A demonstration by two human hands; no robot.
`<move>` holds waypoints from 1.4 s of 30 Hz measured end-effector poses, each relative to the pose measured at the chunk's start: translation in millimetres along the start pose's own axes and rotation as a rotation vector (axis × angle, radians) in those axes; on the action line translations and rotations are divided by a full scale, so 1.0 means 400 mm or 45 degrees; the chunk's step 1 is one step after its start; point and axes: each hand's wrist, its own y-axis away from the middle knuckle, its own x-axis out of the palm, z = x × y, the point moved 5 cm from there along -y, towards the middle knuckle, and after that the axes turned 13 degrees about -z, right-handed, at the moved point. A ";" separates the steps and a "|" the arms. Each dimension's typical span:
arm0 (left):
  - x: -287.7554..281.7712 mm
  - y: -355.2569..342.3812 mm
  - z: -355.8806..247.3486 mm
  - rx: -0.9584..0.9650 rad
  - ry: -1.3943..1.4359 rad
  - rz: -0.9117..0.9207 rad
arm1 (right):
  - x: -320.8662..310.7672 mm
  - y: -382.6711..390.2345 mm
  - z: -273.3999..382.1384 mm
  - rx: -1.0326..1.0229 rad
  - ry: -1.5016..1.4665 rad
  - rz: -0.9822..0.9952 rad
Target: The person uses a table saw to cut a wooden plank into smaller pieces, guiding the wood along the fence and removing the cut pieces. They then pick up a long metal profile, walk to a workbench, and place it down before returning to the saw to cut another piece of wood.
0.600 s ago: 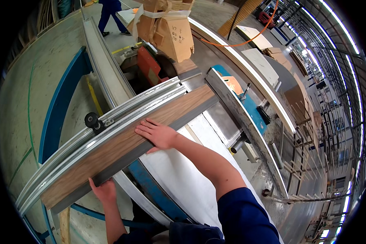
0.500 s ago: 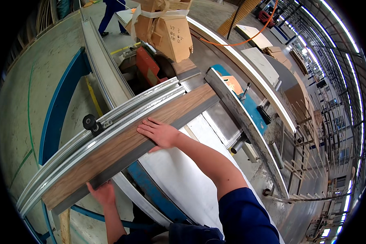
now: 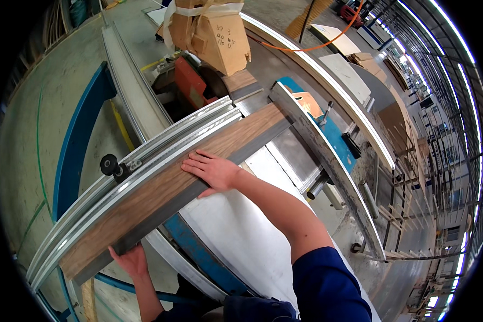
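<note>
The saw table, white-topped with a blue edge, carries a long wood-grain board lying flat, running from 7 o'clock to 1 o'clock. The board's far edge sits against an aluminium fence rail. A grey metal rip fence crosses at the board's 1 o'clock end.

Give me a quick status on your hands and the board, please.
Right hand flat on wood board. Left hand gripping its near end. Board against metal fence.

Long wood-grain board, flat against fence
</note>
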 end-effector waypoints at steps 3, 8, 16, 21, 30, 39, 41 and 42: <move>0.001 -0.003 0.006 -0.005 -0.004 0.011 | -0.010 -0.006 -0.004 -0.007 -0.010 0.001; 0.008 0.014 0.002 -0.014 -0.065 -0.016 | -0.021 -0.006 -0.012 -0.017 -0.036 -0.048; 0.038 0.133 0.052 0.793 -1.931 0.626 | -0.027 0.006 -0.028 -0.022 -0.149 -0.229; 0.482 0.173 0.350 2.057 -1.791 1.115 | -0.031 0.010 -0.031 -0.051 -0.175 -0.282; 0.494 0.057 0.496 2.515 -2.173 0.950 | -0.027 0.027 -0.050 -0.110 -0.170 -0.373; 0.518 0.034 0.500 2.571 -2.080 0.986 | -0.005 0.003 -0.081 -0.107 -0.170 -0.381; 0.524 0.028 0.499 2.579 -2.058 0.984 | -0.001 -0.004 -0.089 -0.108 -0.170 -0.384; 0.531 0.022 0.501 2.583 -2.047 0.984 | 0.000 -0.010 -0.095 -0.105 -0.167 -0.358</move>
